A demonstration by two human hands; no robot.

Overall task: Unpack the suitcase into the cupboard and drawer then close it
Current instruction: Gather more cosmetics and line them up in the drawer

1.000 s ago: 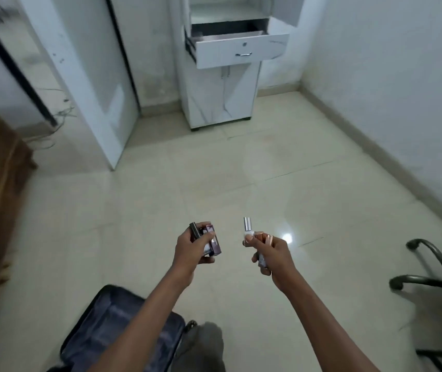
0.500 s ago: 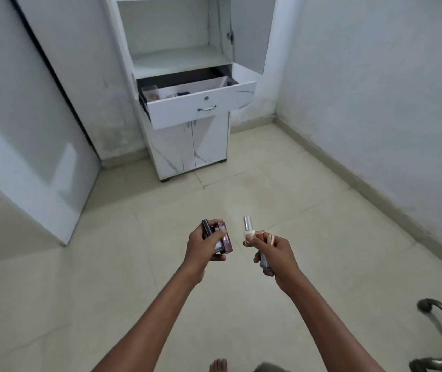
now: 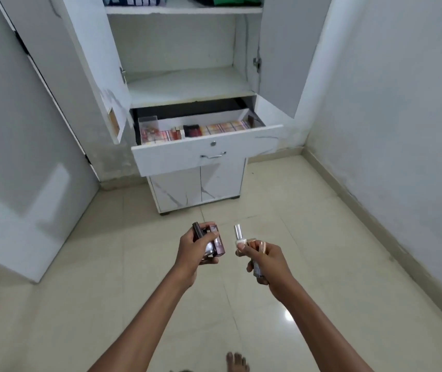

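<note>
Cupboard point(image 3: 182, 84), white, doors open: top shelf bears folded clothes point(image 3: 134, 0); middle shelf bare. Drawer point(image 3: 206, 154) below, pulled out: holds a clear box point(image 3: 148, 127), a dark item and small checked packets, contents unclear. Left hand point(image 3: 191, 249) clasps dark cosmetic boxes point(image 3: 213, 241); right hand point(image 3: 267, 260) grips small bottles point(image 3: 238, 234), silver cap upward. Both over the floor, near the drawer. Suitcase unseen.

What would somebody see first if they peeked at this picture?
Probably the two hands in the middle: the left hand grips small dark cosmetic boxes, the right hand grips a silver-capped bottle. Ahead stands a white cupboard with its open drawer.
</note>
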